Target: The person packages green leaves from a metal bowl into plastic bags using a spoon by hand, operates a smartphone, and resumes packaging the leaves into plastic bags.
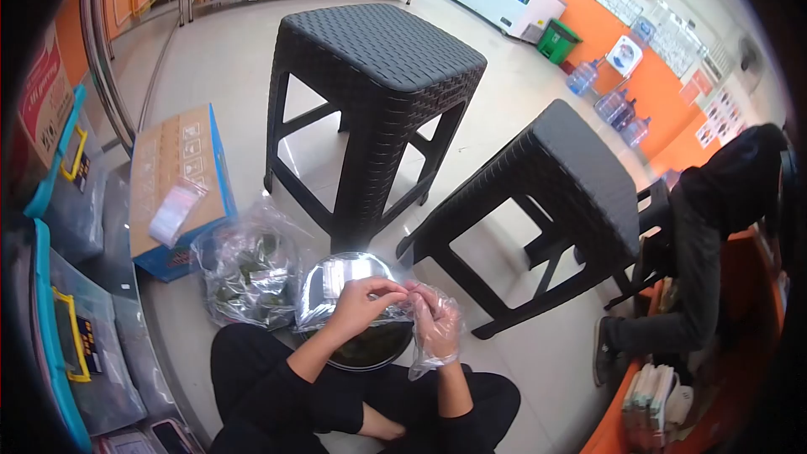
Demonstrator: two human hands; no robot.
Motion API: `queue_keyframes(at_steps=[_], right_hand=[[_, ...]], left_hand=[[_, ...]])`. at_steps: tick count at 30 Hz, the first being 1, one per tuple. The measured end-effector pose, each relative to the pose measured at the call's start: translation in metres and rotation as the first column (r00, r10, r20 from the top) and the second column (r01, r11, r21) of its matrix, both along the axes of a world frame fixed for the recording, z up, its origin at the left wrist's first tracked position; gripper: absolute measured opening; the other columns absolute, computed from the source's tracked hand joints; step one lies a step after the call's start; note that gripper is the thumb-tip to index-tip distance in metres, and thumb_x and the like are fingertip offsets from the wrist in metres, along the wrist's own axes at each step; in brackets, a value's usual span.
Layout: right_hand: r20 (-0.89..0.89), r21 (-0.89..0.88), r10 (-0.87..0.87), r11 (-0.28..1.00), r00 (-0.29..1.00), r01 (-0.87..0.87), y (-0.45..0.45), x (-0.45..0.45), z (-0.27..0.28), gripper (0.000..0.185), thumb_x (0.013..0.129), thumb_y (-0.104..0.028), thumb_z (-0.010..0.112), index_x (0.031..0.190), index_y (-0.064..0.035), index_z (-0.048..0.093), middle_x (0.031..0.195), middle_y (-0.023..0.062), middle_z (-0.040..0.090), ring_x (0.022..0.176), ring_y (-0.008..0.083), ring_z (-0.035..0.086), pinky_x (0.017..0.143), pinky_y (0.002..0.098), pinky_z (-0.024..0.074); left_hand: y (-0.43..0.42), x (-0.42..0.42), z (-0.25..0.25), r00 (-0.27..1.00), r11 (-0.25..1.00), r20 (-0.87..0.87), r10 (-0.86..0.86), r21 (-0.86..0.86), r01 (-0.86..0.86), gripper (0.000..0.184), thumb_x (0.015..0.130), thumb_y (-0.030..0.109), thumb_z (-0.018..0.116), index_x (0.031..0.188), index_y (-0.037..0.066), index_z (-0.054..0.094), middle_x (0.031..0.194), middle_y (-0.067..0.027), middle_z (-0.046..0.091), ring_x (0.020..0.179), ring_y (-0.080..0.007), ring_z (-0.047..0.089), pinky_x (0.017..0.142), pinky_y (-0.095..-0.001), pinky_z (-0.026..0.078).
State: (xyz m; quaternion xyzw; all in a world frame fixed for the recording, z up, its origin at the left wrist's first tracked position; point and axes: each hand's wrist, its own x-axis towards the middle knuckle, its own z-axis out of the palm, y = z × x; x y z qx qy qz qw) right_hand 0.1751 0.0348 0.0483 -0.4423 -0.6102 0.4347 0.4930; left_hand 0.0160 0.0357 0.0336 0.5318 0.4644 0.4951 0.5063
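Clear plastic glove (439, 332): worn on the right hand, crinkled, its loose cuff bunched at the wrist; judged very light, limp, slippery and easily torn, so best held by the cuff, with the pull spread over several fingers.

Teal-rimmed storage bins (63, 332): set well to the left of both hands, yellow latches facing them; a hard edge on that side.

Cardboard box (172, 168): placed left of and beyond the hands, with a plastic packet (178, 212) laid on top.

Clear plastic bag (252, 273): rested nearer, left of the left hand, dark green contents seen through it; a corner might be snagged by a wide sweep.

Left hand (361, 307): bare, thumb and fingers bent together toward the gloved fingertips; whether film is pinched cannot be told.

Round container (363, 368): held directly below the hands, partly hidden by them and by shiny, clear-looking material.

Right hand (434, 318): gloved, fingers curled, brought up against the left fingertips; whether anything is clamped cannot be told.

Black woven-pattern stools (378, 46): stood ahead and to the right; forward reach is limited by their legs.

Tiled floor (551, 361): seen right of the gloved hand, where most elbow room is judged available.
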Motion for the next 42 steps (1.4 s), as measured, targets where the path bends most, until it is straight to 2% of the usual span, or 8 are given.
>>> queue_keyframes(at_steps=[5, 11, 17, 23, 29, 32, 35, 42], right_hand=[[0.117, -0.078, -0.034, 0.996, 0.992, 0.043, -0.002, 0.005, -0.012, 0.014, 0.091, -0.01, 0.057, 0.09, 0.0014, 0.064, 0.073, 0.0045, 0.062, 0.068, 0.0116, 0.057, 0.06, 0.0288, 0.0455], [0.375, 0.131, -0.041, 0.991, 0.926, -0.01, -0.003, 0.004, -0.003, 0.014, 0.086, -0.014, 0.059, 0.076, -0.0047, 0.06, 0.061, 0.0088, 0.053, 0.055, 0.0196, 0.052, 0.052, 0.0355, 0.0399], [0.54, 0.438, -0.252, 0.899, 0.803, -0.013, -0.002, 0.0, 0.005, 0.012, 0.081, -0.011, 0.061, 0.071, -0.006, 0.056, 0.061, 0.0111, 0.052, 0.054, 0.0259, 0.051, 0.05, 0.0389, 0.0386], [0.528, 0.395, -0.263, 0.918, 0.808, 0.04, 0.001, 0.014, 0.009, 0.013, 0.078, -0.011, 0.062, 0.068, -0.0061, 0.055, 0.063, 0.0121, 0.055, 0.054, 0.0293, 0.052, 0.051, 0.0391, 0.0401], [0.516, 0.139, 0.022, 0.984, 0.857, -0.109, -0.007, 0.025, 0.042, 0.009, 0.078, -0.011, 0.066, 0.073, -0.0045, 0.062, 0.057, 0.0088, 0.052, 0.053, 0.0222, 0.053, 0.051, 0.0353, 0.0425], [0.399, 0.062, 0.13, 0.984, 0.908, -0.168, -0.012, 0.024, 0.04, 0.008, 0.079, -0.012, 0.067, 0.082, -0.0052, 0.065, 0.064, 0.0082, 0.057, 0.055, 0.0189, 0.054, 0.051, 0.0326, 0.0437], [0.48, 0.372, -0.214, 0.928, 0.851, 0.024, -0.014, 0.015, 0.053, 0.011, 0.077, -0.01, 0.07, 0.086, -0.0048, 0.066, 0.071, 0.007, 0.061, 0.058, 0.0166, 0.056, 0.054, 0.029, 0.0452], [0.658, 0.291, 0.014, 0.918, 0.753, -0.271, -0.032, 0.003, 0.059, 0.025, 0.081, -0.022, 0.068, 0.102, -0.0103, 0.066, 0.096, 0.0119, 0.066, 0.079, 0.0325, 0.066, 0.067, 0.0395, 0.0527]], left_hand=[[-0.004, 0.0, 0.014, 0.994, 0.995, -0.044, -0.1, -0.012, 0.099, 0.018, 0.089, 0.017, 0.063, 0.092, 0.0, 0.066, 0.083, -0.0051, 0.068, 0.077, -0.0099, 0.061, 0.071, -0.0254, 0.048], [-0.005, 0.001, 0.003, 0.971, 0.969, -0.102, -0.218, 0.093, 0.227, 0.023, 0.09, 0.022, 0.055, 0.086, 0.0, 0.059, 0.071, -0.0124, 0.061, 0.066, -0.0167, 0.058, 0.064, -0.0319, 0.047], [-0.009, 0.006, 0.004, 0.968, 0.975, -0.253, 0.002, 0.215, 0.054, 0.02, 0.084, 0.02, 0.057, 0.084, 0.0, 0.059, 0.073, -0.0183, 0.059, 0.066, -0.0334, 0.059, 0.061, -0.039, 0.045], [-0.009, -0.006, 0.009, 0.795, 0.933, -0.557, 0.239, 0.359, -0.028, 0.022, 0.073, 0.021, 0.066, 0.089, 0.007, 0.062, 0.085, -0.0134, 0.064, 0.081, -0.0318, 0.061, 0.071, -0.0421, 0.046], [-0.015, -0.002, 0.05, 0.889, 0.792, -0.415, 0.195, 0.601, 0.107, 0.06, 0.063, 0.022, 0.076, 0.117, 0.012, 0.052, 0.129, -0.0106, 0.049, 0.115, -0.0319, 0.051, 0.106, -0.0457, 0.033], [-0.007, -0.001, 0.024, 0.82, 0.795, -0.555, 0.14, 0.557, 0.241, 0.047, 0.063, 0.026, 0.079, 0.102, 0.01, 0.059, 0.107, -0.0078, 0.061, 0.113, -0.0256, 0.055, 0.111, -0.0466, 0.028], [-0.007, -0.005, 0.016, 0.806, 0.851, -0.583, 0.099, 0.469, 0.235, 0.038, 0.064, 0.025, 0.078, 0.096, 0.01, 0.062, 0.098, -0.004, 0.065, 0.105, -0.0217, 0.059, 0.109, -0.0475, 0.029], [-0.006, -0.006, 0.018, 0.856, 0.83, -0.501, 0.126, 0.526, 0.186, 0.041, 0.058, 0.021, 0.077, 0.096, 0.012, 0.064, 0.096, -0.0023, 0.065, 0.096, -0.0203, 0.061, 0.107, -0.0464, 0.031]])
